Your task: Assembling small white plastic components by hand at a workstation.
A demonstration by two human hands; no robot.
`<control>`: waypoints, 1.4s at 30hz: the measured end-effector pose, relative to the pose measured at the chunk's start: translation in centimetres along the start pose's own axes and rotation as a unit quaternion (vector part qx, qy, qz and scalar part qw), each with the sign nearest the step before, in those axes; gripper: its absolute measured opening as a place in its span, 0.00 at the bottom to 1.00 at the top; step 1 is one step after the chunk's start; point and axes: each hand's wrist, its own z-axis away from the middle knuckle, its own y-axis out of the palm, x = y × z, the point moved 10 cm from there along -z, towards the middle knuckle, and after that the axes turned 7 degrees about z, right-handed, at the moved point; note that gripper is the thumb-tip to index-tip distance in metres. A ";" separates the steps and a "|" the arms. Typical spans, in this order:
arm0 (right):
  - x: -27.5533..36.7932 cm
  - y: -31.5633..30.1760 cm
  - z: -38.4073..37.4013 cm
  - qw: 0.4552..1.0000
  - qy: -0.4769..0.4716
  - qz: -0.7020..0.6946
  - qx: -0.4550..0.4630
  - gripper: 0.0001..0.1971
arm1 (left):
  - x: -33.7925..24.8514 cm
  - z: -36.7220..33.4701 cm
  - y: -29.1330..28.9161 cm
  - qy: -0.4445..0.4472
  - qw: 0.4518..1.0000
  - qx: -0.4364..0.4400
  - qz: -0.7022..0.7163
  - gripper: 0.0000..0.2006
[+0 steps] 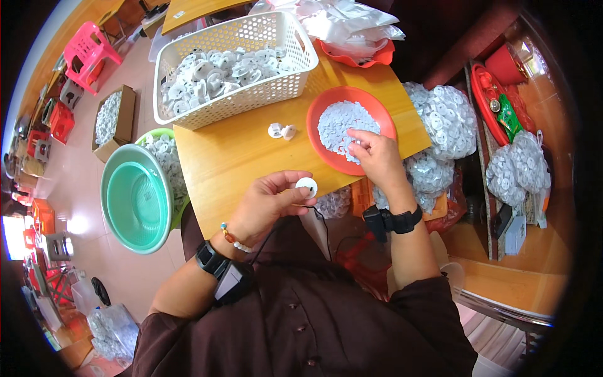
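Observation:
Near the table's front edge, my left hand (265, 204) pinches a round white plastic piece (306, 186) with a small dark slot between thumb and fingers. My right hand (380, 158) is at the near right part of a red-orange bowl (315, 139). Small, flat, pale pieces (345, 122) fill much of this bowl. The thumb and fingertips of that hand are drawn together over the pieces; whatever is between them is too small to make out. Two white plastic parts (282, 131) lie on the yellow wooden table (220, 166), left of the bowl.
A white perforated basket (242, 100) full of white parts stands at the table's back left. Green basins (137, 198) and a carton of parts (125, 116) are on the left. Bags of white parts (447, 119) crowd the right side. Plastic bags (342, 25) rest in a red dish behind.

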 end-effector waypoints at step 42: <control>9.7 -1.2 5.3 0.973 -0.090 -0.215 0.010 0.04 | -1.8 1.3 3.0 0.026 0.998 0.041 0.041 0.15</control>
